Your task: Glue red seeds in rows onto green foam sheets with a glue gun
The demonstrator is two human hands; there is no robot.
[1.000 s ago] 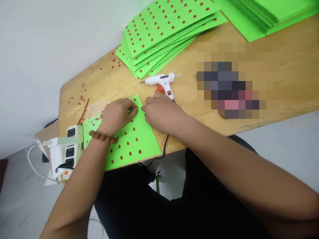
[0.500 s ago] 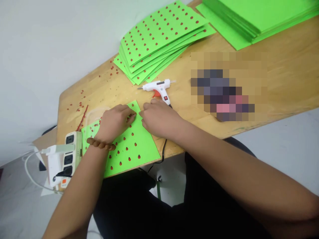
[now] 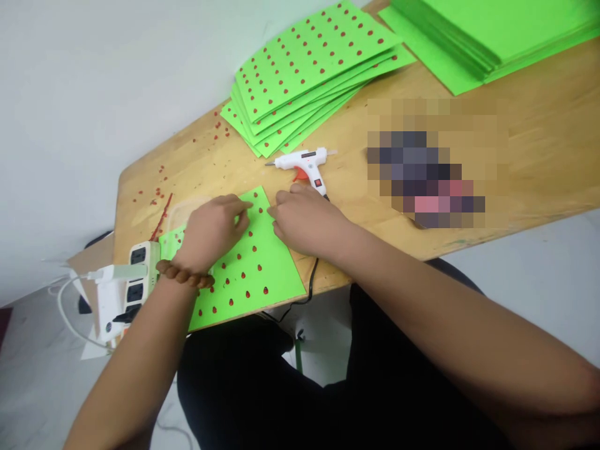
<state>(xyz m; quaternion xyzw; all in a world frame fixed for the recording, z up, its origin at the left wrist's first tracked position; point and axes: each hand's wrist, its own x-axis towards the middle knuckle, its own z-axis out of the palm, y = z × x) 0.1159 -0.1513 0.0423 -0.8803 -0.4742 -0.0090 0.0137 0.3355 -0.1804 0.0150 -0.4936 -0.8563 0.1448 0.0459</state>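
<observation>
— Drawn slightly back since the earlier frame, the bare left hand [image 3: 213, 228] is now parted narrowly between thumb and forefinger; nothing is seen held, and one red piece beside it has been uncovered.

— And the bare right hand [image 3: 307, 219]?

— Its fingers are curled beside the sheet's right edge; whether anything is gripped cannot be told.

— What is hidden?

— Part of the bright green rectangular sheet [image 3: 284, 275] is covered by the left hand, and a clear plastic tray [image 3: 182, 209] is perhaps half-concealed behind it. A dark-and-pink object [image 3: 429, 178] is pixelated; the plain green stack [image 3: 529, 28] is cut off.

— How is the sheet seen?

— Flat at the near edge of the wooden table [image 3: 375, 228], dotted in rows with small red, black-tipped pieces [image 3: 265, 290].
</observation>
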